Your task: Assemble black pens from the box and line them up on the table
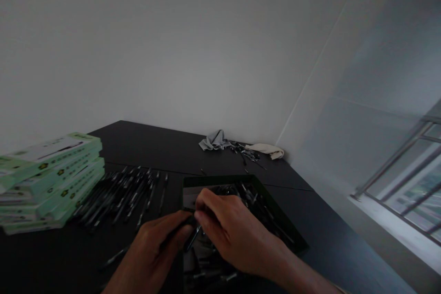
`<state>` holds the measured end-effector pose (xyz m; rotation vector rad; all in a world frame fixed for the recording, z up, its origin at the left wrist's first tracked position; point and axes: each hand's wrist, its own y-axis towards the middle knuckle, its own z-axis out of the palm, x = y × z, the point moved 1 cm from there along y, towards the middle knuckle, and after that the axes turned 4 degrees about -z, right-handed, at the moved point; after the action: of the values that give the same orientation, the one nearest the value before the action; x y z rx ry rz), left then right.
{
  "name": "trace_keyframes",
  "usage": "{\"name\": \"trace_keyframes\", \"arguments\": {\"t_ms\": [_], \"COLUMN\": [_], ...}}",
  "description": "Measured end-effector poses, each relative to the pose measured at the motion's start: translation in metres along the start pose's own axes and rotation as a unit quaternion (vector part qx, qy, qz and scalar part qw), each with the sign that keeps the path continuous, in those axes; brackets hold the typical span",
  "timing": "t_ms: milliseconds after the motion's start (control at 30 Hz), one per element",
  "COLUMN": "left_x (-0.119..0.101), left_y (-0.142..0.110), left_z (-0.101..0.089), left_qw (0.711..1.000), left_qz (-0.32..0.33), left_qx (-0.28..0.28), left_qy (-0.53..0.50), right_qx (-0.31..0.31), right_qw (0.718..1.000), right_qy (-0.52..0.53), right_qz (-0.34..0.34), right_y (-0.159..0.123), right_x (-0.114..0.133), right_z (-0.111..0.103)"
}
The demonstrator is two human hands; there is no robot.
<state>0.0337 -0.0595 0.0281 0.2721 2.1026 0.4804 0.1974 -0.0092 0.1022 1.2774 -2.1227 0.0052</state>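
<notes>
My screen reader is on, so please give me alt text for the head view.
Two bare hands, left and right, meet over a dark tray of pens; more pens and stacked green boxes sit left on a black table.

Held piece: a small, dark item (pixel 186 217), mostly hidden by fingers, between the left hand (pixel 153 245) and right hand (pixel 229 225), above the tray's near left part.
Tray: dark green, rectangular, open, low-walled tray (pixel 223 178), flat on the black tabletop (pixel 151 140).
Tray contents: slim black pen-like pieces (pixel 257 200) with shiny parts, loose at mixed angles, bunched far right and near; the middle is partly hidden.
</notes>
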Motion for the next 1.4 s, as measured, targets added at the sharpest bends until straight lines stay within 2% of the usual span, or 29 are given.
{"name": "trace_keyframes", "arguments": {"t_ms": [67,133,233,267,333,433,533,600,667,733,800,867,967,1033,1167,1233,1267,1333,1400], "left_x": [0.001,0.003,0.005,0.004,0.002,-0.002,-0.004,-0.001,0.002,0.005,0.005,0.004,-0.001,-0.003,-0.006,-0.005,-0.004,0.000,0.003], "left_y": [0.000,-0.001,-0.002,-0.001,-0.001,0.000,0.000,-0.001,-0.002,-0.003,-0.003,-0.002,0.000,0.001,0.002,0.003,0.004,0.004,0.005], "left_z": [0.004,0.007,0.009,0.008,0.005,0.001,0.000,0.002,0.004,0.005,0.004,0.003,0.002,0.001,-0.003,-0.009,-0.013,-0.020,-0.023], "left_qw": [0.999,0.995,0.986,0.988,0.998,0.992,0.984,0.991,0.998,0.993,0.992,0.999,0.993,0.993,0.991,0.971,0.946,0.866,0.773], "left_qz": [0.031,0.074,0.113,0.104,0.048,-0.056,-0.065,-0.031,0.027,0.095,0.097,0.028,-0.044,-0.049,-0.060,-0.113,-0.154,-0.237,-0.295], "left_qx": [-0.017,-0.046,-0.081,-0.082,-0.047,0.046,0.070,0.052,-0.001,-0.064,-0.079,-0.024,0.043,0.036,0.011,-0.025,-0.056,-0.120,-0.159], "left_qy": [0.007,0.040,0.088,0.077,0.013,-0.104,-0.150,-0.118,-0.048,0.017,0.026,-0.025,-0.097,-0.098,-0.117,-0.211,-0.279,-0.424,-0.538], "right_qx": [-0.013,-0.035,-0.035,-0.029,-0.033,-0.049,-0.047,-0.063,-0.083,-0.096,-0.102,-0.115,-0.123,-0.115,-0.110,-0.124,-0.128,-0.102,-0.031], "right_qw": [0.999,0.998,0.983,0.974,0.963,0.970,0.964,0.946,0.917,0.885,0.870,0.879,0.915,0.927,0.906,0.917,0.932,0.964,0.982], "right_qy": [-0.030,-0.009,0.131,0.186,0.243,0.228,0.252,0.305,0.375,0.438,0.467,0.450,0.374,0.348,0.397,0.370,0.332,0.241,0.186], "right_qz": [0.006,0.051,0.122,0.129,0.114,0.067,0.067,0.087,0.109,0.124,0.124,0.109,0.081,0.084,0.099,0.079,0.065,0.034,-0.009], "right_y": [-0.002,-0.002,-0.001,0.000,-0.001,-0.004,-0.006,-0.004,-0.002,0.001,0.003,0.005,0.005,0.006,0.008,0.006,0.004,-0.001,-0.006], "right_x": [0.001,-0.001,-0.007,-0.008,-0.008,-0.007,-0.006,-0.006,-0.007,-0.007,-0.007,-0.007,-0.007,-0.007,-0.005,-0.004,-0.005,-0.006,-0.008], "right_z": [0.004,0.009,0.014,0.014,0.012,0.009,0.012,0.018,0.024,0.029,0.031,0.031,0.030,0.030,0.032,0.035,0.038,0.049,0.064]}}
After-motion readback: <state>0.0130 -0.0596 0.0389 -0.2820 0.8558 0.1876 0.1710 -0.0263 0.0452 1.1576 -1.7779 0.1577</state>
